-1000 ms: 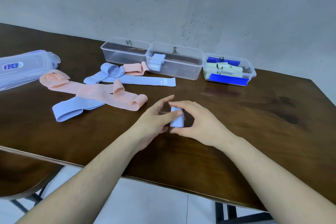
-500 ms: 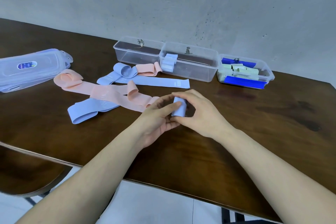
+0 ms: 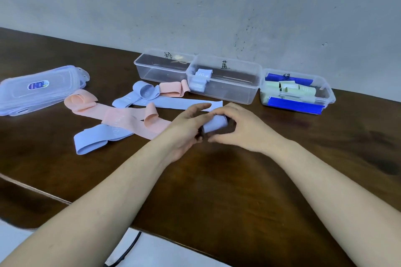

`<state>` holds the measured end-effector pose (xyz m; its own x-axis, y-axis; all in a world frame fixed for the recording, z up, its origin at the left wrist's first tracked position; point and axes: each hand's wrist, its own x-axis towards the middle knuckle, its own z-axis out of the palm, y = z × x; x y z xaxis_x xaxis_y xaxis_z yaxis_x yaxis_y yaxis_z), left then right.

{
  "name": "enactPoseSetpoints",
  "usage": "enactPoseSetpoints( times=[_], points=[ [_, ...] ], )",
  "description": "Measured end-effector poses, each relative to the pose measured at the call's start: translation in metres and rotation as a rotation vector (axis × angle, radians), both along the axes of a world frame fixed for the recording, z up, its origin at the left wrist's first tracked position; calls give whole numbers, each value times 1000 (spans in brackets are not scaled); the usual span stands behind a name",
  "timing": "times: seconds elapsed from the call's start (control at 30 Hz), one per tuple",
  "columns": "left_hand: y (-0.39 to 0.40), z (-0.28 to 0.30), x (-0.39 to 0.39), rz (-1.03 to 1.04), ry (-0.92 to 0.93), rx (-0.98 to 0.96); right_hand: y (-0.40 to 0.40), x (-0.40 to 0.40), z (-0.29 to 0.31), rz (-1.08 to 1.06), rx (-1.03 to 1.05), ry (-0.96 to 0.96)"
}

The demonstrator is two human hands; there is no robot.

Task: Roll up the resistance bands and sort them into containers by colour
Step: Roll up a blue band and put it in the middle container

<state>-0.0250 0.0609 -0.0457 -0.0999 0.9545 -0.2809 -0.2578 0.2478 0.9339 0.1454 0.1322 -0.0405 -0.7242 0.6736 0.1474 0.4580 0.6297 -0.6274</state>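
Holding a rolled blue band [image 3: 213,123] just above the dark wooden counter [image 3: 238,191], the left hand [image 3: 184,130] and right hand [image 3: 240,130] meet in the near middle. The roll could spring loose if either grip slackens before it reaches its box, since nothing but pressure seems to keep it wound; carried carelessly, it could also land in the wrong container. The left fingers [image 3: 196,115] curl against the roll's near end, thumb stretched over it; the right fingers [image 3: 225,112] arch over the top, with the thumb pinching from below. Beyond the hands lie unrolled bands, touching and overlapping: long pink ones [image 3: 121,117] and blue ones [image 3: 93,142]. A stack of clear lids [image 3: 39,91] sits far left. At the back stand an empty clear container [image 3: 160,69], the middle container [image 3: 225,80] with blue rolls, and a third container [image 3: 297,93] with pale green rolls.
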Motion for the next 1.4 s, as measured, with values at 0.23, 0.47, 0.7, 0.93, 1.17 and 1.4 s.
enactPoseSetpoints(
  times=[0.23,0.47,0.7,0.93,1.17,1.4],
  points=[
    [19,13,13,6,147,7,28,18,-8,41,50,102],
    [34,15,29,40,225,26,47,32,-6,66,42,78],
    [43,20,32,54,257,67,56,33,-2,65,65,168],
    [63,34,-1,82,552,157,74,12,17,-26,-29,159],
    [96,63,-57,-205,903,272,97,-28,41,-163,-112,195],
    [138,65,-94,-275,947,336,118,-56,47,-256,-149,139]
  ],
)
